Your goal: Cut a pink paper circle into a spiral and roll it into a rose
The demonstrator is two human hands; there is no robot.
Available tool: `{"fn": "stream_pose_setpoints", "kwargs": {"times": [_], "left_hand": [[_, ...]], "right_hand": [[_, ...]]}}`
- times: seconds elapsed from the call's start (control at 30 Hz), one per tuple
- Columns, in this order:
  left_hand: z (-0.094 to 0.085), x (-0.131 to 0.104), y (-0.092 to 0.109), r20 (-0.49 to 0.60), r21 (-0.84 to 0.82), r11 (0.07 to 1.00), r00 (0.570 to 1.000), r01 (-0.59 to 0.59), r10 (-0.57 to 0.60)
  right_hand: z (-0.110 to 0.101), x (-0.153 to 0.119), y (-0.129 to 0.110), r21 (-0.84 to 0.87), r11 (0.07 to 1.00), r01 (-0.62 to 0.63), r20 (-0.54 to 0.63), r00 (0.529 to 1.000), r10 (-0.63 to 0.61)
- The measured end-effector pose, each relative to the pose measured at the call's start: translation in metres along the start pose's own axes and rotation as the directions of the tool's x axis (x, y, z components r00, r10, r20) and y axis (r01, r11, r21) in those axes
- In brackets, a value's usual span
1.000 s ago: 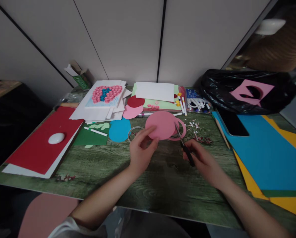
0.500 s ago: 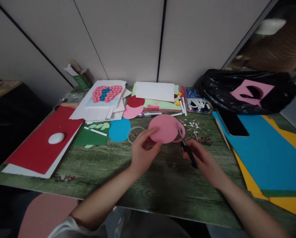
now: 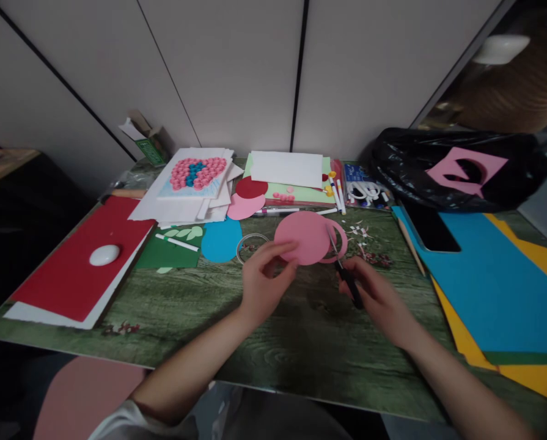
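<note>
My left hand (image 3: 269,275) pinches the near left edge of a round pink paper (image 3: 304,235), thumb below and fingers on top, holding it above the table. In my right hand (image 3: 369,287) is a pair of scissors (image 3: 349,282) with black handles. Their blades reach up to the paper's right edge, where a narrow curved pink strip (image 3: 341,241) hangs off the rim. Left of the paper lie a clear tape roll (image 3: 239,252) and a blue paper shape (image 3: 220,241).
White sheets bearing a pink and blue rolled-paper picture (image 3: 195,174) lie at back left. Red paper (image 3: 76,263) carries a white oval object (image 3: 104,255). A phone (image 3: 431,229) rests on blue paper (image 3: 502,287). A black plastic bag (image 3: 392,159) holds pink scrap. Paper bits litter the table.
The curved pink strip stands out slightly farther right from the paper's edge. Both hands and the scissors have hardly moved.
</note>
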State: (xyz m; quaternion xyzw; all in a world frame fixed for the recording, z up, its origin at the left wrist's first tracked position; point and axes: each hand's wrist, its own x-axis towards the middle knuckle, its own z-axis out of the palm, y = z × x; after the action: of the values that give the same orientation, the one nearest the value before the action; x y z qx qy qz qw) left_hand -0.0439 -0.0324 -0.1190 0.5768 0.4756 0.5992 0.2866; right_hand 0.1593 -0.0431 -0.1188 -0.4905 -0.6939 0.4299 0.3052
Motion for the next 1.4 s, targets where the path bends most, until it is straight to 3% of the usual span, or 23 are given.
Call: {"fn": "stream_pose_setpoints", "kwargs": {"times": [0.23, 0.97, 1.4], "left_hand": [[-0.0025, 0.0004, -0.0012, 0.012, 0.015, 1.000, 1.000, -0.010, 0.010], [-0.0008, -0.0002, -0.0057, -0.084, -0.018, 1.000, 0.996, -0.012, 0.011], [0.0002, -0.0029, -0.0053, 0.025, -0.079, 0.995, 0.998, 0.062, -0.060]], "right_hand": [[-0.0013, 0.0001, 0.0001, -0.021, 1.000, -0.010, 0.010, 1.000, 0.010], [0.0000, -0.0016, -0.0006, 0.019, 0.999, -0.036, 0.053, 0.998, 0.035], [0.0031, 0.0014, 0.0006, 0.041, 0.999, -0.035, 0.018, 0.999, 0.034]]}}
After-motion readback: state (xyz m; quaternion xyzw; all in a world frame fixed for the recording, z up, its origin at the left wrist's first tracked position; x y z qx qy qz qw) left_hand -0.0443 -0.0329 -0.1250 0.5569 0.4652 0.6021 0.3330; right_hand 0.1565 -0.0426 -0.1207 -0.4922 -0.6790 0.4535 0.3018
